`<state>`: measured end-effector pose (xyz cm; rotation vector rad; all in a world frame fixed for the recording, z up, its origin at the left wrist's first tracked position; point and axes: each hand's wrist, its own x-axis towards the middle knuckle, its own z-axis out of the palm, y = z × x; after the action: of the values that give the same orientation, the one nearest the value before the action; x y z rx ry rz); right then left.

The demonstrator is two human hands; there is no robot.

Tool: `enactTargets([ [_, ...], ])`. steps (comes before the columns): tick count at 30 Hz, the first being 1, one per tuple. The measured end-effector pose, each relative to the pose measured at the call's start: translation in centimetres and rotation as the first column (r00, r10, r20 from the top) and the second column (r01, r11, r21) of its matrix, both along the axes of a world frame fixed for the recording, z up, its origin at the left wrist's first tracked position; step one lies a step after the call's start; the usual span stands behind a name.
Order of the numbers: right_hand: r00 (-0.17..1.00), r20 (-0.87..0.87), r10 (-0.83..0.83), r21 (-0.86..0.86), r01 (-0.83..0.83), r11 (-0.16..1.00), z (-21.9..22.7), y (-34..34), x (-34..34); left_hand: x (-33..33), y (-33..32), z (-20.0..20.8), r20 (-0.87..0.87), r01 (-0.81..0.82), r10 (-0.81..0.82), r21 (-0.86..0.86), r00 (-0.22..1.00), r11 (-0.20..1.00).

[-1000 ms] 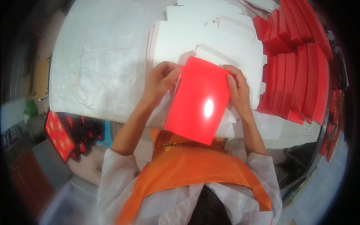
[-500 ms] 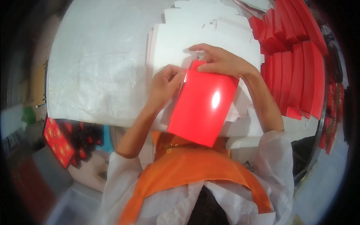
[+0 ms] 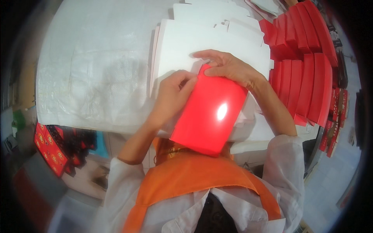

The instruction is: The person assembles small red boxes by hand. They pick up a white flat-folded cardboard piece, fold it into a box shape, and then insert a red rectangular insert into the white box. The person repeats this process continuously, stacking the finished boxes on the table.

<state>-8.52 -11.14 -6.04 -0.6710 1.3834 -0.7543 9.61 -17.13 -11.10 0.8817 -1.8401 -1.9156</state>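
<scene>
Right hand point(image 3: 235, 70) has shifted from side to top — now pinching, with the left hand point(image 3: 173, 93), the glossy red rectangular cardboard piece point(image 3: 208, 116); white plastic-covered table point(image 3: 97, 77), pale floor point(image 3: 82, 182).

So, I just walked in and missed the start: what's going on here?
Someone in an orange apron holds a glossy red carton at its far end, left hand at the left corner, right hand over the edge. White card sheets lie beyond it; red boxes are lined up at right.

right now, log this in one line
left hand: glossy red rectangular cardboard piece, left edge | right hand: its top edge | white cardboard sheets: beyond
</scene>
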Motion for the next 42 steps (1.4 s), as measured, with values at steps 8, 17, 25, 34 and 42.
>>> enactTargets([
  [8, 0.997, -0.065, 0.031, -0.033, -0.034, 0.999, -0.1, 0.8, -0.1, 0.7, 1.8, 0.9, 0.012, 0.027, -0.025, -0.262, 1.0, 0.965],
  [17, 0.984, -0.146, 0.097, -0.102, -0.113, 0.988, 0.6, 2.3, 1.1, 2.3, 4.0, -0.3, -0.14, 0.009, -0.024, -0.108, 0.99, 0.994],
  [25, 0.843, -0.51, -0.172, -0.491, -0.121, 0.863, 4.4, 6.6, 2.9, 4.5, 8.6, -0.1, -0.24, -0.034, 0.134, 0.379, 0.961, 0.925],
  [34, 0.63, -0.226, -0.743, -0.662, 0.46, 0.592, -2.3, 16.1, 5.8, 6.7, 10.6, -1.7, -0.238, -0.092, 0.192, 0.373, 0.952, 0.923],
  [42, 0.644, -0.263, -0.718, -0.751, 0.33, 0.571, -4.4, 16.6, 8.0, 7.3, 11.7, 0.4, -0.051, -0.001, -0.006, -0.133, 0.999, 0.991],
])
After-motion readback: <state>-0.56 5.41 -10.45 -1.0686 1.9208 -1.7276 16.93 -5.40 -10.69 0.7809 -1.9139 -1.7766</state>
